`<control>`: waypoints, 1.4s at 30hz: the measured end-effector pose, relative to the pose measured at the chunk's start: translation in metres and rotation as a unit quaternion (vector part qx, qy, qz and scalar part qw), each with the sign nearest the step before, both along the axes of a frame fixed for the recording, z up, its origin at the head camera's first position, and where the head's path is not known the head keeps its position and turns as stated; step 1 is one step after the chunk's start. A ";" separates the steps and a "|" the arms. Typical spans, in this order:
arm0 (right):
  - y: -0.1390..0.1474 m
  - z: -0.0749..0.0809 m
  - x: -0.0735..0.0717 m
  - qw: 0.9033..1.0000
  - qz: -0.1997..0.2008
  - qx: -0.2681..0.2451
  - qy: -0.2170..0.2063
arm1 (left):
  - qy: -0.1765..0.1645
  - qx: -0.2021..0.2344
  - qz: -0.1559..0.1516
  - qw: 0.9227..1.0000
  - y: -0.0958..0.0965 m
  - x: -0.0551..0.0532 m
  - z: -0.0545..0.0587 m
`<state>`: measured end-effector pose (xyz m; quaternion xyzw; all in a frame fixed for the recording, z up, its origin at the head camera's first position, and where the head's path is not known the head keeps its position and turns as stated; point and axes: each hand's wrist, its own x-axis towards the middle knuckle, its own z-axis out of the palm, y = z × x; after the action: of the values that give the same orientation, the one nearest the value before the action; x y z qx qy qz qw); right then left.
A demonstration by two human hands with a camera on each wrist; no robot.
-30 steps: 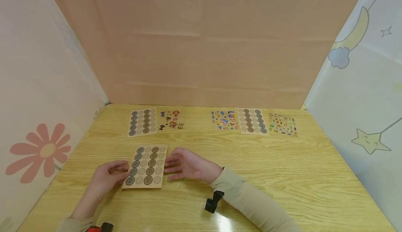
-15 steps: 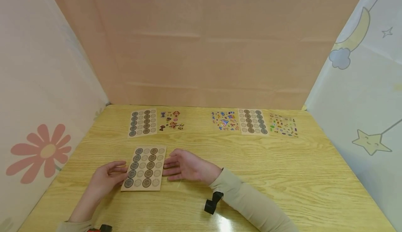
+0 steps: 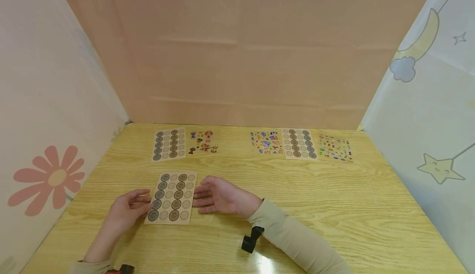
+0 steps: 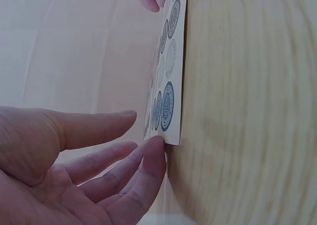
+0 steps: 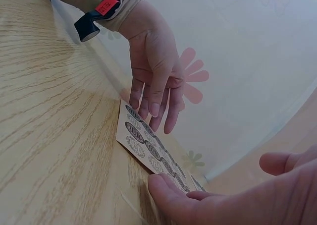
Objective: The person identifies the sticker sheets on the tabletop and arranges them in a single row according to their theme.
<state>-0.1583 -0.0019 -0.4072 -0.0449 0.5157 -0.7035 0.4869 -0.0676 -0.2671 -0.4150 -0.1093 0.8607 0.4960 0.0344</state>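
A person's two bare hands frame a cream paper sheet printed with round seals (image 3: 171, 199) on a pale yellow wood-grain table (image 3: 315, 200), the sheet lying left of centre, toward the near edge. Its seals run in four columns, dark alternating with pale. The left hand (image 3: 127, 211) meets the sheet's left side, its fingers loosely extended and the thumb held apart, grasping nothing. The right hand (image 3: 222, 195) is at the opposite side with fingers outstretched and unclenched, fingertips at the paper's edge; how firmly they press is hard to judge from these angles. Along the table's far edge, toward the left corner, lie a second cream sheet of round seals (image 3: 169, 144) and, just beside it, a clear sheet of cartoon figures (image 3: 205, 146). Toward the far right corner sit a clear sheet of blue and multicoloured stickers (image 3: 265, 144), a third cream seal sheet (image 3: 299, 144) and a clear sheet of small coloured stickers (image 3: 335, 147). A black device (image 3: 250, 240) is worn at the right wrist, by a beige sleeve (image 3: 304, 237).
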 end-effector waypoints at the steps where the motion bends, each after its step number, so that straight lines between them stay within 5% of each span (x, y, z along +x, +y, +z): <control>1: 0.000 0.000 0.000 1.000 -0.001 0.000 0.000 | 0.000 0.000 0.000 1.000 0.000 0.000 0.000; 32: -0.005 0.001 -0.001 1.000 -0.009 -0.008 0.001 | 0.022 -0.068 -0.002 0.997 -0.006 0.001 0.001; 42: -0.004 0.001 -0.006 0.999 -0.038 0.014 0.014 | 0.024 -0.061 -0.002 0.998 -0.014 -0.007 0.003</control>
<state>-0.1642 -0.0056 -0.4058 -0.0280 0.5333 -0.7136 0.4533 -0.0748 -0.2807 -0.4119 -0.0975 0.8902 0.4449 0.0080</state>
